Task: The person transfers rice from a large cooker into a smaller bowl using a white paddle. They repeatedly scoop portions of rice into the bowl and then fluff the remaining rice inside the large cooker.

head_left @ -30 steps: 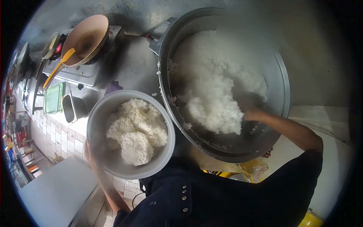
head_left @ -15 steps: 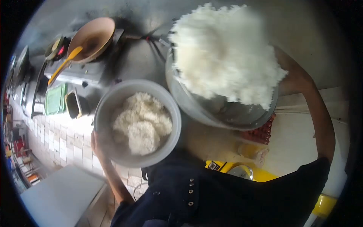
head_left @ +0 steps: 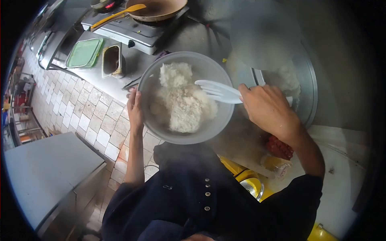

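Observation:
A grey plastic bowl (head_left: 159,127) holds clumps of white rice (head_left: 185,109). My left hand (head_left: 136,107) grips the bowl's left rim, fingers on the outer wall. My right hand (head_left: 268,107) is closed around a white slotted rice paddle (head_left: 219,91), whose pronged end reaches over the bowl's right rim, close to the rice. Behind that hand stands a large metal pot (head_left: 309,76) with more rice (head_left: 287,80) inside. A hazy grey blur hides the pot's upper left part.
A gas stove (head_left: 138,38) carries a wide pan (head_left: 159,10) with a yellow spatula (head_left: 116,18) lying across it. On the steel counter sit a green-lidded container (head_left: 85,53) and a metal tin (head_left: 111,60). Red egg trays (head_left: 279,148) and a white cabinet (head_left: 52,168) stand nearer.
The large mass of rice lifted above the pot is gone from there. My right hand has come left to the bowl, bringing the paddle into sight. The view has shifted; the bowl appears higher and further right.

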### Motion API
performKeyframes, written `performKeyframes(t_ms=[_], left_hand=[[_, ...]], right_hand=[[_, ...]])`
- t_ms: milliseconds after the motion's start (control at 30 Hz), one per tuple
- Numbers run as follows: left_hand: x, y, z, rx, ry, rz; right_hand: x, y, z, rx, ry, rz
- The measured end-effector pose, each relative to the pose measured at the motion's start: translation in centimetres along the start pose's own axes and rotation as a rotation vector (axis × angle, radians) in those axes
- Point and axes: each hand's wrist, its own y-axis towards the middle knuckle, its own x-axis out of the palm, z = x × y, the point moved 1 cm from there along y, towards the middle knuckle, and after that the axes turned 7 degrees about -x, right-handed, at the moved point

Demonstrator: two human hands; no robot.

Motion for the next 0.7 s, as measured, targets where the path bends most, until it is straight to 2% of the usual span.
performKeyframes(t_ms=[100,167,233,267,300,367,433,467,500,567,600,667,700], left_hand=[[0.2,-0.2,0.4,-0.021,-0.068,-0.043],[0.3,-0.3,0.6,-0.001,0.0,-0.012],[0.5,-0.6,1.2,-0.014,-0.033,-0.006],[0.2,-0.4,1.1,0.011,-0.006,-0.039],[0.0,-0.1,0.7,0.037,0.02,-0.08],[-1.2,1.0,-1.6,0.022,0.036,-0.061],[-1.7,1.5,-2.5,0.001,0.032,-0.043],[-0.9,0.9,-1.6,-0.033,-0.076,-0.031],[-0.4,0.6,-0.3,0.03,-0.067,-0.161],[0.3,0.3,0.5,0.083,0.027,-0.12],[0.3,0.3,0.5,0.09,0.033,-0.134],[-0.2,0.7,-0.1,0.051,0.033,-0.111],[-0.5,0.8,-0.6,0.052,0.038,-0.122]], right_hand=[[0.4,0.6,-0.6,0.023,0.02,0.004],[0.9,1.3,-1.0,0.054,0.028,-0.01],[2.9,1.7,-1.6,0.122,0.257,-0.022],[5.5,0.9,-1.8,-0.014,0.141,0.062],[7.4,0.6,-2.0,0.019,0.138,0.071],[9.9,-0.1,-2.6,-0.062,0.11,0.161],[11.2,-0.4,-3.6,0.086,0.121,0.243],[11.1,-0.4,-3.6,0.138,0.184,0.126],[10.6,-1.3,-3.1,0.172,0.178,0.135],[9.1,-3.0,-2.6,0.062,0.292,0.071],[7.8,-4.4,-2.1,-0.011,0.234,0.212],[3.5,-7.0,-0.5,0.094,0.451,0.116],[1.8,-8.9,0.6,0.116,0.437,0.181]])
